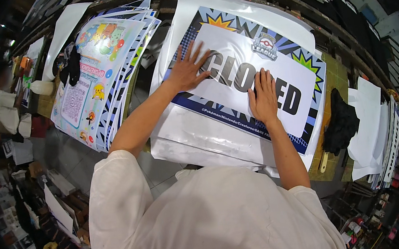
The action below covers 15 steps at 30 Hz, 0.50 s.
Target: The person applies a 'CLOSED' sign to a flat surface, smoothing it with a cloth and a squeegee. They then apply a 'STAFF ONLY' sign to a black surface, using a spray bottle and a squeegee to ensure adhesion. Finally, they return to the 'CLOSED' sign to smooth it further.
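Note:
A large printed sign sheet [196,98] lies on the table, with a blue comic-style border, starbursts, a white centre panel and bold black lettering. My left hand [188,71] rests on its upper left part, fingers spread flat across the edge of the white panel. Lower and to the right, my right hand [264,97] lies flat over the lettering, its fingers stretched out and close together. Ripples show in the white panel between the two hands. Beneath the sign is a larger glossy white sheet [181,131]. Neither hand holds anything.
To the left lies a stack of colourful printed posters [97,52], with a black cloth [74,65] on top. At right, a black cloth [341,121] and a wooden-handled tool [324,162] lie on a yellowish board [333,74]. White sheets [367,121] stand beyond. Another person [7,106] is at far left.

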Tool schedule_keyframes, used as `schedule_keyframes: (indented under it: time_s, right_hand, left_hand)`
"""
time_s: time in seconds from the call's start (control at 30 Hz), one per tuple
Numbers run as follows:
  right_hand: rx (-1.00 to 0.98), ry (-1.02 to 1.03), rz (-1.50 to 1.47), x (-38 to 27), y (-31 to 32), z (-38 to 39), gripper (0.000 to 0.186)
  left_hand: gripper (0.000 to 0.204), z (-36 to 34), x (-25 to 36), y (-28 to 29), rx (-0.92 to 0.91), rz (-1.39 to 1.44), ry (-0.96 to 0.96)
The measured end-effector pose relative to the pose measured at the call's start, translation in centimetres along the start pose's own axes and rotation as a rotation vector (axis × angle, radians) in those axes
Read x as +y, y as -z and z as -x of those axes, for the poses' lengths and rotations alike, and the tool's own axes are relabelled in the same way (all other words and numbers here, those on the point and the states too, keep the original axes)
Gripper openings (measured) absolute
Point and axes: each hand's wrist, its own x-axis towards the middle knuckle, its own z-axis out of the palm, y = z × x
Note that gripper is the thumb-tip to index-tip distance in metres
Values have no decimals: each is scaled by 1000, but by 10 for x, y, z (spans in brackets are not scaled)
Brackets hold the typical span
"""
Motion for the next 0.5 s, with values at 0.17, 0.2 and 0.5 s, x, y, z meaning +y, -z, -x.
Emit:
schedule_keyframes:
  time_s: [0.17, 0.2, 0.5]
  right_hand:
    - [-21, -22, -6, 0, 0, 0, 64]
    - [-20, -26, -6, 1, 0, 1, 64]
    - [-20, -13, -7, 2, 1, 1, 64]
  left_hand:
    - [66, 32, -25, 17, 222, 312, 666]
    - [61, 38, -26, 25, 215, 369, 781]
    - [55, 76, -29, 60, -289, 414, 995]
